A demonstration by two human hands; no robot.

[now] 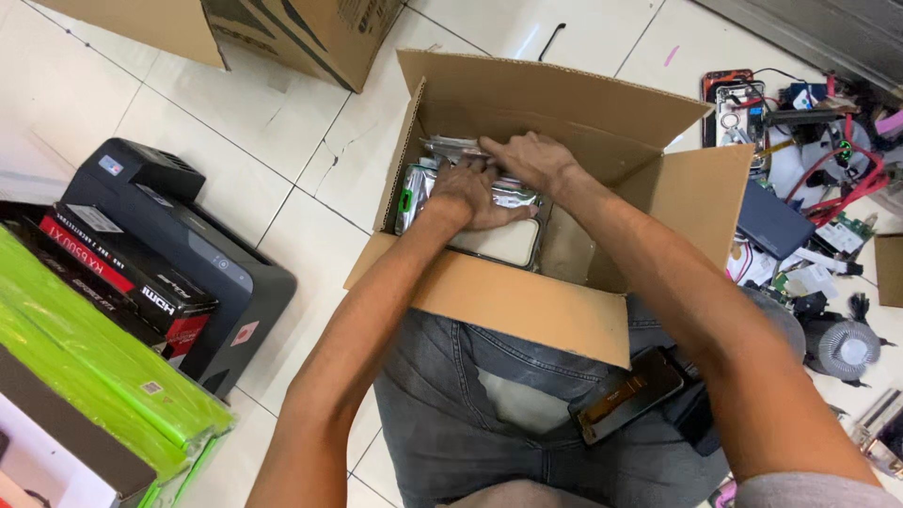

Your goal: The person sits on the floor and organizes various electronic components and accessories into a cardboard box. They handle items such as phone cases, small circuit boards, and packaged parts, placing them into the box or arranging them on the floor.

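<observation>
Your brown cardboard box [527, 301] holds silver bags [420, 193] with green marks and a cream slab [503, 243], beside a black printer [202, 263], lime-green cartons [85, 362] and grey jeans [489, 414].

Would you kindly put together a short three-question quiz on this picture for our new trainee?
1. True or false: both hands are inside the open cardboard box.
2. What lies on the person's lap? A) a dark phone, B) a mug, C) a book.
3. What do the hands rest on inside the box?

Key
1. True: the left hand and the right hand are both in the box.
2. A: the phone lies on the jeans.
3. Shiny silvery packets; whether either grip is closed on one cannot be told.
</observation>
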